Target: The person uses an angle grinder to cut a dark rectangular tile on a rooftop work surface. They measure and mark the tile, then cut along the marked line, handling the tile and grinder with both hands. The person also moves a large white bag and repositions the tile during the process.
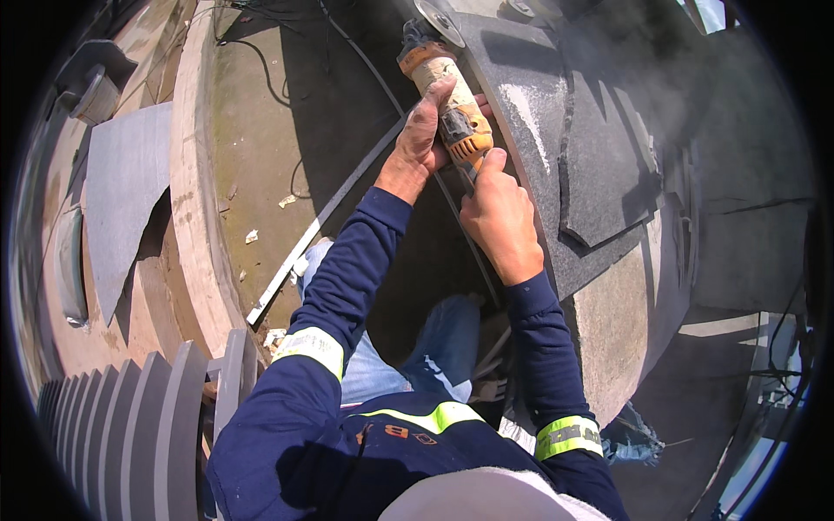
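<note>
An orange and black angle grinder [460, 124], its body dusty and pale, is held between both my hands. My left hand [423, 130] cups the grinder's middle from the left, thumb on top and some fingertips showing on the far side. Around the rear end, by the cord, my right hand [502, 217] is closed. The grinder's disc [440, 23] is at the far edge of a dark grey stone slab [526, 113]; whether it touches cannot be made out. A white dust streak [528, 122] marks the slab, and a second rough-edged slab piece [604, 165] lies on it.
Dust hangs at the far right. A long pale strip [326, 213] lies slanting on the floor to my left, near a cable [369, 61]. Further left are a wooden beam [195, 174], a cut grey slab [126, 191] and grey slats [143, 425]. Blue plastic [632, 434] lies right.
</note>
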Tool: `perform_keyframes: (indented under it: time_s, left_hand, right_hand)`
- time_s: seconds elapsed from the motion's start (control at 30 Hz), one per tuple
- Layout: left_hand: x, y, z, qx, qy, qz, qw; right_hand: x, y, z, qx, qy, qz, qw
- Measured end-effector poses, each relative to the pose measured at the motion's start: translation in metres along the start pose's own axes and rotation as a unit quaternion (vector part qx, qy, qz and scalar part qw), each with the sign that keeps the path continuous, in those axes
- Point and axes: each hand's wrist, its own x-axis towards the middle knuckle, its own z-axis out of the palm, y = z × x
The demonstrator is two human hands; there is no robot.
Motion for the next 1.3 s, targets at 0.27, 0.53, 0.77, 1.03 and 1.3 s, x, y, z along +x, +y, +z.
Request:
perform_keyframes:
  time_s: [0.27, 0.53, 0.77, 1.03, 1.3]
  left_hand:
    - [0.036, 0.016, -0.016, 0.01, 0.016, 0.003, 1.0]
    - [0.052, 0.028, -0.015, 0.008, 0.015, -0.013, 1.0]
    - [0.067, 0.032, -0.025, -0.004, 0.014, -0.012, 1.0]
    - [0.048, 0.03, -0.014, -0.015, 0.022, -0.009, 1.0]
    - [0.01, 0.011, 0.001, -0.005, 0.005, -0.019, 1.0]
  right_hand:
    - [0.033, -0.007, 0.006, 0.01, 0.021, -0.018, 1.0]
    - [0.054, -0.012, 0.009, 0.005, 0.033, -0.013, 0.999]
    - [0.064, -0.017, 0.007, -0.001, 0.028, -0.001, 1.0]
    - [0.039, -0.016, 0.001, 0.012, 0.016, 0.0, 1.0]
    - [-0.002, -0.002, -0.003, 0.01, 0.005, 0.003, 1.0]
